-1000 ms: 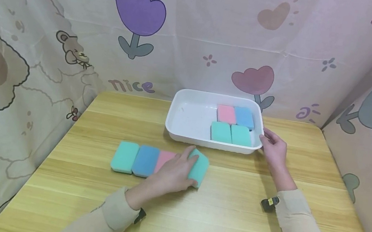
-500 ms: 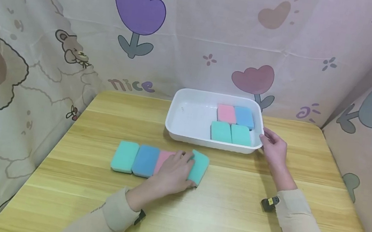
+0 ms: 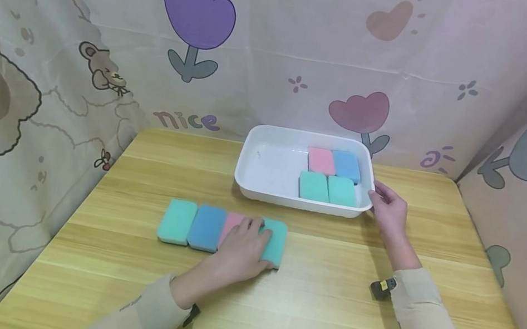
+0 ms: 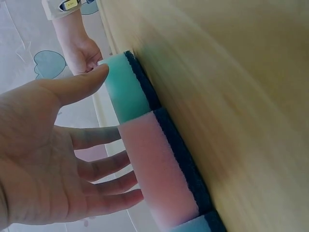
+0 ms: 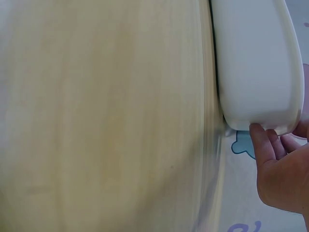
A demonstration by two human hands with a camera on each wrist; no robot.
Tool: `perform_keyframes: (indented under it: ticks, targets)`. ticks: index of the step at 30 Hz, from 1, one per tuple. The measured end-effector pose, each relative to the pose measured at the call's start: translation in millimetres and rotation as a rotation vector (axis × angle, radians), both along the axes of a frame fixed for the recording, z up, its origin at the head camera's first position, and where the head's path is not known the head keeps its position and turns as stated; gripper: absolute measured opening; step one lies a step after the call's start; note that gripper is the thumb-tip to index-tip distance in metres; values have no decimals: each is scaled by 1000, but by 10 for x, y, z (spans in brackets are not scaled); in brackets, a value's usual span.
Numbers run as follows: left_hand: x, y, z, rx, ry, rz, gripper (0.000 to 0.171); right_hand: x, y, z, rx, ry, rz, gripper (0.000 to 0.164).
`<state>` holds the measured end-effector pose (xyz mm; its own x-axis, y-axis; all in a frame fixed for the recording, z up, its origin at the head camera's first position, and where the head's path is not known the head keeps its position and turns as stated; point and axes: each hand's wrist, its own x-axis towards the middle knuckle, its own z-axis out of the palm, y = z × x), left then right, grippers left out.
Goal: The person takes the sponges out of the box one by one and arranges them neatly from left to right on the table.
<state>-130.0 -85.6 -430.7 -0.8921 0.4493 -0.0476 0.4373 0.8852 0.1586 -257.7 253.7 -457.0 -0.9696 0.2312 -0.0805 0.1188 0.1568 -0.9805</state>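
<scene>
Sponges (image 3: 206, 228) are noted in two groups: four in a row on the table (image 3: 324, 308) in front of the tray (image 3: 273, 168), and four laid inside it. The row is begun, out past the tray's left end, by the first green sponge (image 3: 177, 222) and a blue one; it is completed, before the tray's left half, by the pink sponge (image 3: 231, 227) and the end green sponge (image 3: 275, 242). In the left wrist view, a dark layer is seen beneath these last two, and their ends are seen touching.

The end green sponge is touched at its near end by the thumb of the left hand (image 3: 244, 249); the pink sponge is met by extended fingertips, thumb and fingers being held apart. The tray's right end is gripped by the right hand (image 3: 390, 207), fingers being set against the outer wall.

Within the tray, towards its right end, pink and blue sponges (image 3: 346, 166) are placed at the back, two green ones at the front. Behind the tray, a printed cloth (image 3: 292, 33) is hung.
</scene>
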Motion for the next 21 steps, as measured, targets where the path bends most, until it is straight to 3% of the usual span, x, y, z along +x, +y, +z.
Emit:
perform_keyframes:
  ticks: [15,21]
  targets:
    - [39,-47,2,17,-11,22,71,-6,1,10,-4,-12,-5,52]
    - [5,-36,68,110,-27,32,70,-6,7,5,-13,-16,-2,53]
